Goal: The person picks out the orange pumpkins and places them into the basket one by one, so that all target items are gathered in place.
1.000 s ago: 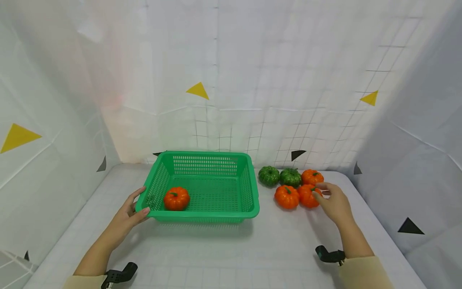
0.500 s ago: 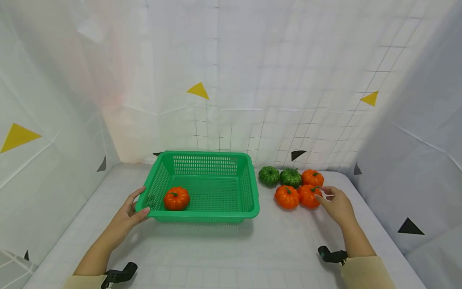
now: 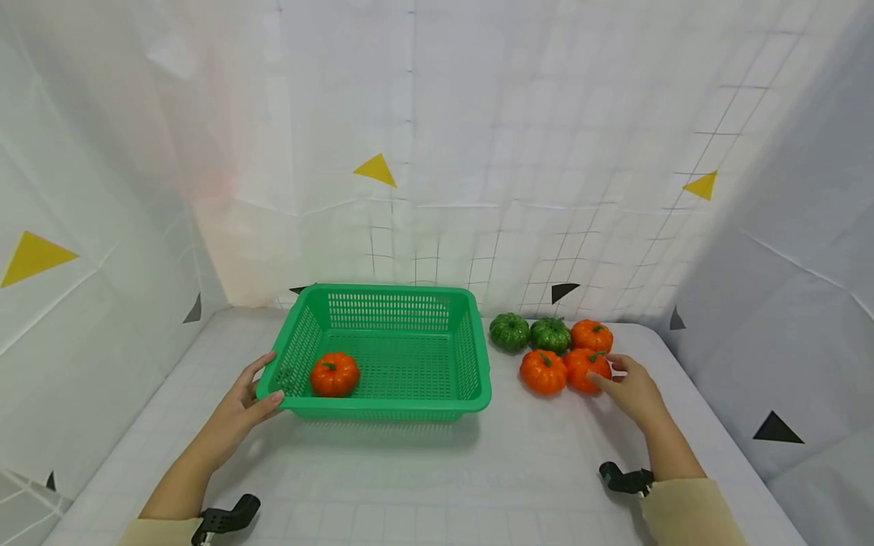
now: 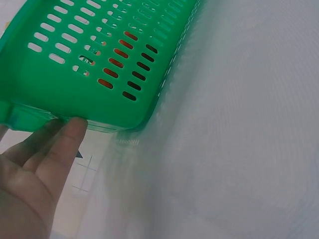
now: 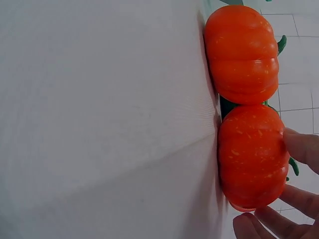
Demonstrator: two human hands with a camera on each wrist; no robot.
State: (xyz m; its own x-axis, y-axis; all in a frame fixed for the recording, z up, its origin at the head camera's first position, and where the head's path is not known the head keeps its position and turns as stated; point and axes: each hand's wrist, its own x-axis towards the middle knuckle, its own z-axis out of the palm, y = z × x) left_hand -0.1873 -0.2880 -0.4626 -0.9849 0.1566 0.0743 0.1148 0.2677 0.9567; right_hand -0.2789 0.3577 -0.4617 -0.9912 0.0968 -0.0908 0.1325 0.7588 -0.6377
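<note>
White sheeting (image 3: 444,114) behind and on both sides, marked with faint grid lines and yellow and black triangles; below, a white tabletop (image 3: 410,478). Left of centre toward its far edge, a green slotted plastic basket (image 3: 382,405), with one basketed orange pumpkin (image 3: 334,374) inside by the near left corner. Left hand (image 3: 235,413) at that same corner, thumb and fingers gripping the rim. Toward the tabletop's far right corner, a close cluster: left green pumpkin (image 3: 509,332), right green pumpkin (image 3: 550,334) and rear orange pumpkin (image 3: 590,334) at the back, two orange ones in front. Right hand (image 3: 635,390) curled about the front right orange pumpkin (image 3: 583,371), thumb against it, fingers at its right end; cannot tell how firmly. Apparently at the grasping step, with no lift visible. Next, probably needing an even, settled grip, then a straight lift without nudging the front left orange pumpkin (image 3: 543,373) just beside.
</note>
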